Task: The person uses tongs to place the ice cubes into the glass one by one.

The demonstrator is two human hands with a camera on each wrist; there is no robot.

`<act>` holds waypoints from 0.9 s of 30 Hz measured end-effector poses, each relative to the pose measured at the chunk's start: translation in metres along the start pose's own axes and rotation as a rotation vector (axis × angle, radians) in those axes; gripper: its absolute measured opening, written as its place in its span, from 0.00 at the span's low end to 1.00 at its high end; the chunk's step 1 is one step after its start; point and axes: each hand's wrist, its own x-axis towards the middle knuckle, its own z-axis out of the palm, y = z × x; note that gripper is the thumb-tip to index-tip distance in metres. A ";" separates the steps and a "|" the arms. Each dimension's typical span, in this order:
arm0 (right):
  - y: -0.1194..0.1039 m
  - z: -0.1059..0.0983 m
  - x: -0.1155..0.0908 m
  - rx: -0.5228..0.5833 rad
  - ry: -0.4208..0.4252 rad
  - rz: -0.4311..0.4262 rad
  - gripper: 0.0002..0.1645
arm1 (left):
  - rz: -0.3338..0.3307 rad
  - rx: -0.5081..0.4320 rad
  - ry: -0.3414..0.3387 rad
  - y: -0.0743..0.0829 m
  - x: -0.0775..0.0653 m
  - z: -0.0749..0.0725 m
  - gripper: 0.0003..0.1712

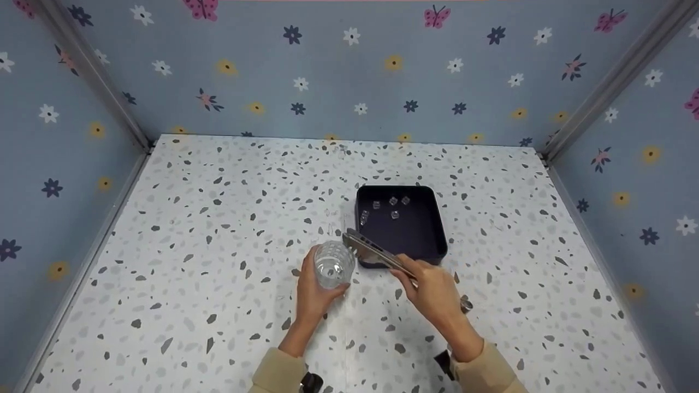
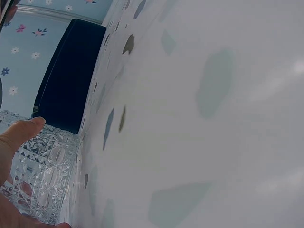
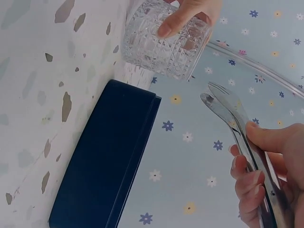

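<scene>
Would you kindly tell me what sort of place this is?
Probably a small booth set up as a workstation: flower-printed panels joined by metal rails stand round three sides of a speckled tabletop.

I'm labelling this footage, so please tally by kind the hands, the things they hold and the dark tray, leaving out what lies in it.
Left hand and right hand: 2
Patterned clear glass: 1
Metal tongs: 1 pair
Dark tray: 1
Total: 5
</scene>
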 end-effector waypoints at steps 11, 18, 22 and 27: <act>-0.006 0.006 0.000 0.008 0.012 -0.059 0.17 | 0.030 0.015 0.002 -0.001 0.000 0.000 0.57; -0.007 0.007 -0.001 -0.002 -0.004 -0.066 0.19 | 0.010 0.016 0.000 -0.001 0.000 0.000 0.58; -0.007 0.008 -0.001 -0.019 -0.008 -0.061 0.22 | 0.002 -0.001 -0.002 -0.002 0.000 0.000 0.58; -0.006 0.007 -0.001 -0.027 -0.018 -0.041 0.22 | 0.020 -0.018 0.005 -0.003 0.000 0.000 0.57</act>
